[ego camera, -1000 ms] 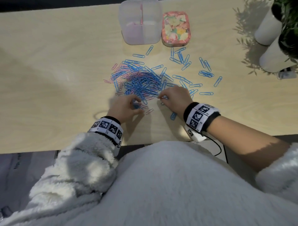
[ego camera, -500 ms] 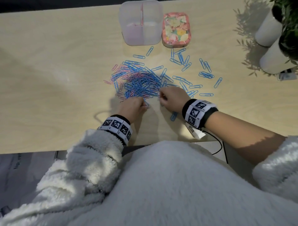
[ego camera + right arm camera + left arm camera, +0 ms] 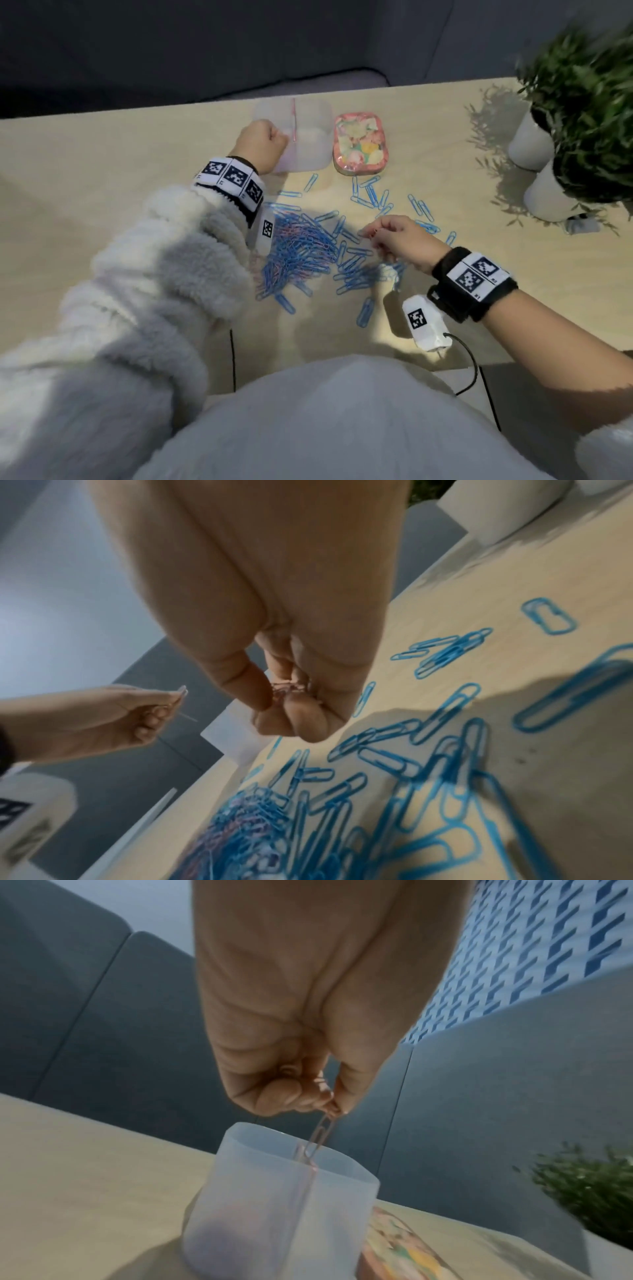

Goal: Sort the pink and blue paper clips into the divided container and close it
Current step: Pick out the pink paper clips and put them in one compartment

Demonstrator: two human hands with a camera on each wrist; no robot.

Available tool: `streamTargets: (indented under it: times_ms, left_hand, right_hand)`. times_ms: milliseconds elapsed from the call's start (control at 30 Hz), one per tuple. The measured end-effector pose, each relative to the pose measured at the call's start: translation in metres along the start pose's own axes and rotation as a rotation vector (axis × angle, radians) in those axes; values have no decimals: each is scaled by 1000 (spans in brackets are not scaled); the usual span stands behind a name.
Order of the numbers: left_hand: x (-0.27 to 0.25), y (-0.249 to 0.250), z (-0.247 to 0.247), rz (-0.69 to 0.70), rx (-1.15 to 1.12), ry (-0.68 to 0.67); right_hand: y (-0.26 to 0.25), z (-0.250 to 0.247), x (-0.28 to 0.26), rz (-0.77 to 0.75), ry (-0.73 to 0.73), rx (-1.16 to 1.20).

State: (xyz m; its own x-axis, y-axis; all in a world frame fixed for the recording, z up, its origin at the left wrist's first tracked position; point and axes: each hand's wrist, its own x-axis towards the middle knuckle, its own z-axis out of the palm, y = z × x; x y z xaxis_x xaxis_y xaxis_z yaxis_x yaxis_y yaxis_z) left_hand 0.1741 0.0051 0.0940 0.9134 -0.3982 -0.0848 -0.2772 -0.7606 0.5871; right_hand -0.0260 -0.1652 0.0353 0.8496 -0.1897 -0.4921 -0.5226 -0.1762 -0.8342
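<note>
A translucent divided container (image 3: 308, 137) with a pink partition stands at the table's far side. My left hand (image 3: 262, 138) is over its left compartment and pinches pink paper clips (image 3: 320, 1138) that dangle into the container (image 3: 274, 1191). A heap of blue and pink clips (image 3: 301, 250) lies mid-table. My right hand (image 3: 394, 240) hovers above the heap's right side, its fingers curled around pink clips (image 3: 287, 689). The floral lid (image 3: 359, 140) lies right of the container.
Loose blue clips (image 3: 370, 195) lie scattered between heap and lid. Two white pots (image 3: 548, 195) with green plants stand at the far right. A cable (image 3: 469, 370) hangs off the near table edge. A dark sofa sits behind the table.
My left hand left the heap and rose to the container with pink clips. My right hand lifted off the table, holding pink clips. The head view tilted up.
</note>
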Motion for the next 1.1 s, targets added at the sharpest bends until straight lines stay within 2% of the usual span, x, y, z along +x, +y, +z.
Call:
streamTargets:
  times_ms: [133,300,400,500,667,733,800,900,1000,1100]
  left_hand:
    - [38,7,0,-114,149,38]
    - [60,-4,12,-117,224,-8]
    - [67,-13,11,-85,171,-16]
    - [66,-24,6,-33,88,-30]
    - [45,-40,4,0,-223,109]
    - [38,-42,7,-22,-314,140]
    - [38,-41,8,-53,-325,154]
    - [45,-34,7,-70,-263,144]
    - [49,-32,7,-37,-198,152]
    - [31,-42,5,29,-104,221]
  right_hand:
    - [-12,-4,8,68,31,179]
    - [-41,-8,28,54,37,128]
    - [-72,-5,50,0,4,83]
    - [-110,8,79,-70,30,92]
    - [-171,45,121,-143,38,149]
    - [-182,59,131,-162,31,74]
    - [-185,69,139,-167,-1,-27]
    - [-177,73,141,-209,27,-28]
    - [-164,69,131,-290,128,-92]
    - [-140,69,109,-460,249,-201]
